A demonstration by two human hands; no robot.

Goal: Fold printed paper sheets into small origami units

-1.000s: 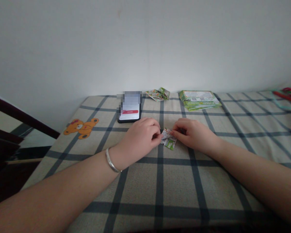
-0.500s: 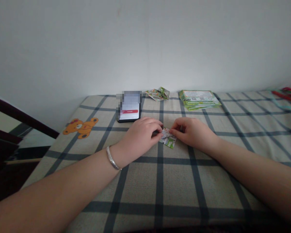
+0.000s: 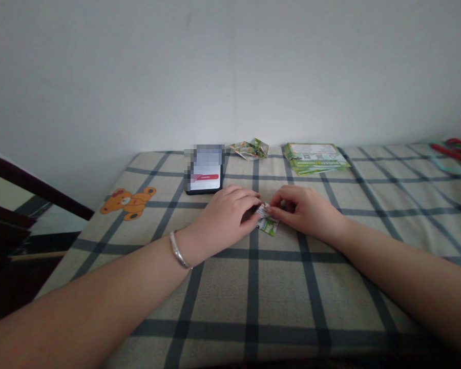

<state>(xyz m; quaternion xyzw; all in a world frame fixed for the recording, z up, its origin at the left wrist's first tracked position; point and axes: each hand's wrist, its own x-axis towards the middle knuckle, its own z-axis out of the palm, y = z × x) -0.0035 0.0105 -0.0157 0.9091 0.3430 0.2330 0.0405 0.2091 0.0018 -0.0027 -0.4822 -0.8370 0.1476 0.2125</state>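
A small folded piece of green and white printed paper (image 3: 267,224) lies on the checked cloth between my two hands. My left hand (image 3: 222,218), with a silver bracelet on the wrist, is curled and pinches the paper's left edge with its fingertips. From the other side my right hand (image 3: 306,210) pinches the paper's upper right corner, fingers pressed together. Both hands rest on the cloth and meet over the paper.
A phone (image 3: 205,169) with a lit screen lies behind my left hand. Folded paper shapes (image 3: 250,149) sit by the wall, with a stack of green leaflets (image 3: 314,157) to their right. Red and green strings (image 3: 459,149) are far right. The checked cloth (image 3: 276,297) has a bear print (image 3: 128,201); its edge drops off left.
Both hands have closed in on the paper; my left fingertips now cover more of its left side, and less of the paper shows.
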